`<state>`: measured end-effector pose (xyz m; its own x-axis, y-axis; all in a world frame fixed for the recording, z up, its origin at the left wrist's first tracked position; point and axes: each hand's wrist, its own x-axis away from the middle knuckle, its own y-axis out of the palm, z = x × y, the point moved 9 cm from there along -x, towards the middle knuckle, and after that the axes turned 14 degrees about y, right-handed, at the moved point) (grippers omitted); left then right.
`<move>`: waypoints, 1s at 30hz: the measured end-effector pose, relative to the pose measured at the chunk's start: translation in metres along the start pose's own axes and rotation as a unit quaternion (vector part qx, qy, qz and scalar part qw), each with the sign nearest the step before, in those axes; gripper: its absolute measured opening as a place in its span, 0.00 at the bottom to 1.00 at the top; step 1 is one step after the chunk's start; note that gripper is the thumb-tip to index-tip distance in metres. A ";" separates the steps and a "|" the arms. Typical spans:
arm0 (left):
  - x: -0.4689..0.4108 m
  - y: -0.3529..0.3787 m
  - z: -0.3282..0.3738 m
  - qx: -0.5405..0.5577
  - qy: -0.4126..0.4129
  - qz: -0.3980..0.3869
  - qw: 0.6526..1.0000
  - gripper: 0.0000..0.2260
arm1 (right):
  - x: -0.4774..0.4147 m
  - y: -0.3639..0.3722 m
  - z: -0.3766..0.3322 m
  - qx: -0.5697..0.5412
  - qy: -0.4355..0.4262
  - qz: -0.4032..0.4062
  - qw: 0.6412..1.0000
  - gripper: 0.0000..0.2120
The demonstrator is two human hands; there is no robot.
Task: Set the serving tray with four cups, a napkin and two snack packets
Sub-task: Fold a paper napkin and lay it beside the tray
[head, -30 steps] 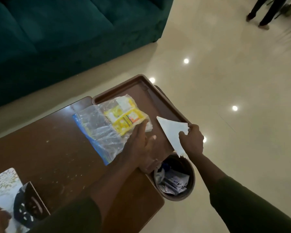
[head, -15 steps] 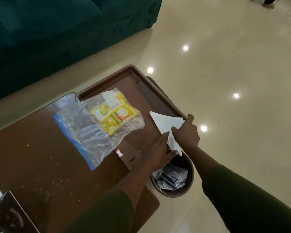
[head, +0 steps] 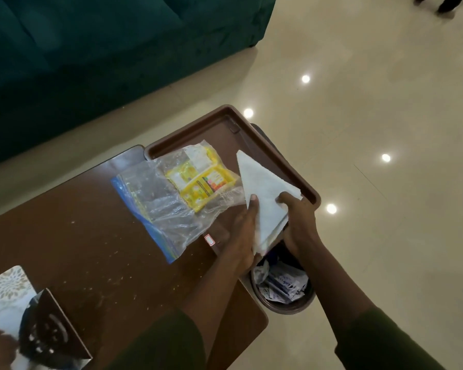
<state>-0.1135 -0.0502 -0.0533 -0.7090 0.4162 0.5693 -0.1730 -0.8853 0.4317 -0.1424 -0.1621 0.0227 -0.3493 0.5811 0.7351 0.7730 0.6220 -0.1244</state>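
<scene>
Both hands grip a white triangular-folded napkin over the tray.

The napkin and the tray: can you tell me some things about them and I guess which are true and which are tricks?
1. Both hands hold the white napkin. True: the left hand and the right hand grip it.
2. The napkin is folded into a triangle. True.
3. Four cups stand on the tray. False: no cups are in view.
4. The yellow snack packets lie bare on the tray. False: they are inside a clear plastic bag.
5. The bin on the floor is empty. False: it holds crumpled wrappers.
</scene>
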 end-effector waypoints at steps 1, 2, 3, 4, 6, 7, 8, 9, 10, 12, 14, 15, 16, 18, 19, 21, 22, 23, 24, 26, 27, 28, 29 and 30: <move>0.001 -0.002 0.003 0.024 0.000 0.000 1.000 0.11 | 0.006 0.008 0.001 0.012 -0.008 0.000 1.000 0.10; 0.003 -0.004 0.007 0.016 0.011 -0.003 1.000 0.12 | 0.010 0.014 0.002 0.022 -0.015 0.002 1.000 0.10; 0.006 -0.011 0.016 -0.028 0.027 0.004 0.999 0.12 | 0.013 0.022 0.005 0.024 -0.015 0.004 1.000 0.10; 0.007 -0.023 0.022 -0.072 0.051 0.017 0.996 0.10 | 0.016 0.030 0.008 0.017 -0.012 0.003 1.000 0.09; 0.013 -0.043 0.032 -0.075 0.066 0.024 0.995 0.09 | 0.024 0.047 0.015 0.014 -0.008 0.003 1.000 0.14; 0.017 -0.046 0.034 -0.054 0.052 0.009 0.997 0.12 | 0.029 0.054 0.016 0.023 -0.014 0.006 1.000 0.17; 0.022 -0.051 0.033 -0.038 0.037 -0.001 0.999 0.14 | 0.036 0.064 0.018 0.035 -0.024 0.004 0.999 0.19; 0.026 -0.053 0.034 -0.025 0.023 0.006 0.999 0.15 | 0.044 0.075 0.021 0.045 -0.037 -0.001 0.998 0.20; 0.032 -0.058 0.036 -0.001 0.011 0.036 0.999 0.15 | 0.053 0.088 0.025 0.055 -0.047 -0.011 0.997 0.19; 0.050 -0.079 0.048 0.011 0.047 0.093 0.995 0.15 | 0.070 0.115 0.033 0.071 -0.064 -0.041 0.995 0.18; 0.066 -0.112 0.065 -0.010 0.062 0.116 0.991 0.19 | 0.089 0.144 0.042 0.072 -0.072 -0.075 0.992 0.16; 0.073 -0.123 0.070 -0.018 0.044 0.112 0.993 0.21 | 0.099 0.156 0.044 0.087 -0.082 -0.081 0.990 0.16; 0.079 -0.136 0.078 -0.028 0.030 0.100 0.994 0.22 | 0.106 0.168 0.046 0.110 -0.094 -0.083 0.986 0.16; 0.096 -0.168 0.098 -0.041 0.045 0.088 0.994 0.23 | 0.123 0.188 0.053 0.168 -0.120 -0.082 0.975 0.17; 0.104 -0.184 0.110 -0.036 0.067 0.101 0.992 0.22 | 0.132 0.199 0.058 0.198 -0.135 -0.079 0.968 0.17; 0.123 -0.216 0.132 -0.042 0.094 0.139 0.985 0.19 | 0.153 0.217 0.075 0.226 -0.166 -0.082 0.957 0.16; 0.132 -0.231 0.141 -0.054 0.095 0.158 0.981 0.17 | 0.163 0.225 0.083 0.234 -0.178 -0.085 0.952 0.15; 0.140 -0.251 0.149 -0.077 0.101 0.179 0.976 0.16 | 0.174 0.233 0.092 0.242 -0.188 -0.098 0.947 0.14; 0.148 -0.273 0.157 -0.110 0.118 0.199 0.967 0.14 | 0.186 0.241 0.102 0.250 -0.195 -0.115 0.941 0.14; 0.164 -0.318 0.175 -0.128 0.145 0.237 0.952 0.14 | 0.209 0.256 0.123 0.279 -0.204 -0.141 0.928 0.17; 0.168 -0.335 0.182 -0.123 0.148 0.243 0.951 0.14 | 0.217 0.259 0.130 0.289 -0.206 -0.145 0.924 0.18; 0.173 -0.353 0.187 -0.121 0.147 0.247 0.950 0.15 | 0.226 0.264 0.138 0.294 -0.211 -0.149 0.920 0.18; 0.177 -0.371 0.191 -0.134 0.145 0.246 0.949 0.15 | 0.235 0.269 0.146 0.301 -0.216 -0.153 0.916 0.18; 0.182 -0.385 0.195 -0.164 0.147 0.240 0.945 0.15 | 0.243 0.275 0.154 0.311 -0.217 -0.158 0.912 0.18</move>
<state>-0.0423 0.4065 0.0205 -0.9105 -0.0832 0.4051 0.0487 -0.9943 -0.0947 -0.0960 0.2304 0.0645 -0.7834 0.3892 0.4845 0.1935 0.8936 -0.4049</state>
